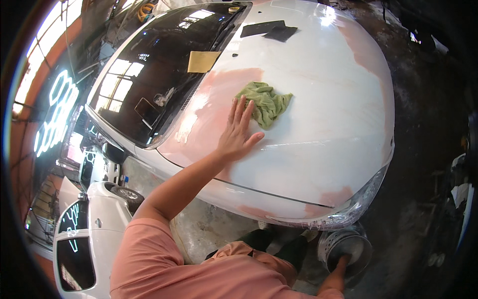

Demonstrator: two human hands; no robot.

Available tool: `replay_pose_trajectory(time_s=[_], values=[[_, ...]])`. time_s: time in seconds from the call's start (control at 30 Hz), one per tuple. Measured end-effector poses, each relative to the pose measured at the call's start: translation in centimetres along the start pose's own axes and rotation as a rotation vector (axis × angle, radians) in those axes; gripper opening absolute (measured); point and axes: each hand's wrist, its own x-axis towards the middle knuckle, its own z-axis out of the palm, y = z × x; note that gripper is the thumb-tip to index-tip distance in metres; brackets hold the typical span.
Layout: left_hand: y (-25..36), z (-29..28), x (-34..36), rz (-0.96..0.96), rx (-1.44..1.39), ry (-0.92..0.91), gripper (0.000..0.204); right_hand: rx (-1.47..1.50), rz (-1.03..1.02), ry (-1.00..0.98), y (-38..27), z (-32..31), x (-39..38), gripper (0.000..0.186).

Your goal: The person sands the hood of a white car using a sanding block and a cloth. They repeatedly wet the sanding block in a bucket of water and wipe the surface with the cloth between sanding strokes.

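My left hand (238,133) lies flat on the white car hood (318,109), fingers stretched and thumb out. Its fingertips are at the edge of a crumpled green cloth (267,103). Under and around the palm, the paint shows a dull pink patch (199,130). Low on the right, my right arm reaches down into a round bucket (360,248) beside the front bumper. Only part of my right hand (343,261) shows at the bucket's opening, with its fingers hidden inside.
Two dark sheets (263,28) lie far up the hood. A tan sheet (203,62) rests at the base of the windshield (164,74). Clear plastic film (356,204) covers the headlight area. Another white car (107,234) stands at the left, on the concrete floor (196,226).
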Motion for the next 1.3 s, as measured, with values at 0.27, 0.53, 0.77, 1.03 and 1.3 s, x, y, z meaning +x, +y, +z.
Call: replay_pose_trajectory(time_s=[0.27, 0.53, 0.77, 1.03, 1.3], values=[[-1.3, 0.3, -0.7, 0.032, -0.164, 0.129, 0.089, 0.513, -0.085, 0.194, -1.2, -10.4, -15.4, 0.052], [0.1, -2.5, -5.1, -0.144, -1.095, -0.101, 0.063, 1.172, -0.68, -0.15, -28.8, -14.8, -38.9, 0.041], [-5.7, -3.4, -3.9, -0.111, -2.297, -0.448, 0.06, 1.673, -0.777, -1.542, -52.5, -4.3, -49.7, 0.049], [-12.7, -7.4, -4.7, -0.052, -2.556, -0.327, 0.048, 1.681, -0.843, -2.033, -60.0, 1.8, -54.0, 0.052], [-9.8, -8.7, -2.8, 0.085, -2.459, -0.16, 0.05, 1.718, -0.777, -2.085, -59.6, -0.4, -55.0, 0.049]])
